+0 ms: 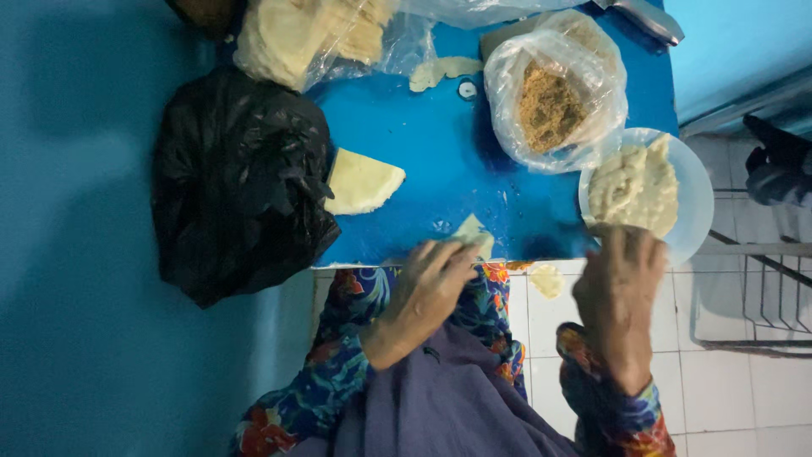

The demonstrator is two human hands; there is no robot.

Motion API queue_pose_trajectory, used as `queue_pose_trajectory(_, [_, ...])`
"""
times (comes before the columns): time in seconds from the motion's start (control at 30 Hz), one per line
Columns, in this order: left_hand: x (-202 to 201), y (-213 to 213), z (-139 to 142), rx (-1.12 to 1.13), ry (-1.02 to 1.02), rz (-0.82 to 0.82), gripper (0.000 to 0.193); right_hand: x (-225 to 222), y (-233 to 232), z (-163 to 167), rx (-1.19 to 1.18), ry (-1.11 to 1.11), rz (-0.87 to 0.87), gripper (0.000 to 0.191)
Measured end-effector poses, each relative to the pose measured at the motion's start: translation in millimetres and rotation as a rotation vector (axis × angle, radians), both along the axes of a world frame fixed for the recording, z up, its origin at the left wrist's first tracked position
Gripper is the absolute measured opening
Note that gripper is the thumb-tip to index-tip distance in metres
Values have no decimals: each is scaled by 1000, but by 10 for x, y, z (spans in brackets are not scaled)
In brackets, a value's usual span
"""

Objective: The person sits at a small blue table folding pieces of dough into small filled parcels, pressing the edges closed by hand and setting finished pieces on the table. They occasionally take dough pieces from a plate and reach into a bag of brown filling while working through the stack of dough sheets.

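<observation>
My left hand (427, 288) pinches a small folded piece of pale dough (474, 232) at the near edge of the blue table (440, 152). My right hand (620, 283) reaches to the near rim of a white plate (698, 186) piled with pale dough filling (634, 186); its fingertips touch the pile, and whether it grips anything is hidden. A flat half-round dough wrapper (362, 181) lies on the table left of my left hand.
A clear bag of brown crumbs (551, 101) sits behind the plate. A clear bag of pale wrappers (304, 34) lies at the back. A black plastic bag (237, 178) fills the table's left side. White tiled floor and a wire rack (753, 288) are at the right.
</observation>
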State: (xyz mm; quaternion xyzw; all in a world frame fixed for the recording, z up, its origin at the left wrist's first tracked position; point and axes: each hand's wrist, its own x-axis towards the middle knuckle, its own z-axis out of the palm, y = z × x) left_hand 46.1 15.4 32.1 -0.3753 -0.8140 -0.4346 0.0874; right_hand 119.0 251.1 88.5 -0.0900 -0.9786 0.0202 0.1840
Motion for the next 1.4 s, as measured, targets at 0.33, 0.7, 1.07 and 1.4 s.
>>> queue_pose_trajectory(0.33, [-188,-108,-59,-134,138,42,26,-481,-491,139,-658,-174,381,40])
queue_pose_trajectory(0.7, [-471,114,4,-168,238,113,7,-556,-430,-185,-475,41,359,35])
queue_pose_trajectory(1.07, [-357,4,-73,-266,456,5,28,-627,-273,-29,-419,-28,552,43])
queue_pose_trajectory(1.4, [-247,-68,-354,-193,365,-48,33,-729,-393,-32,-93,-113,509,57])
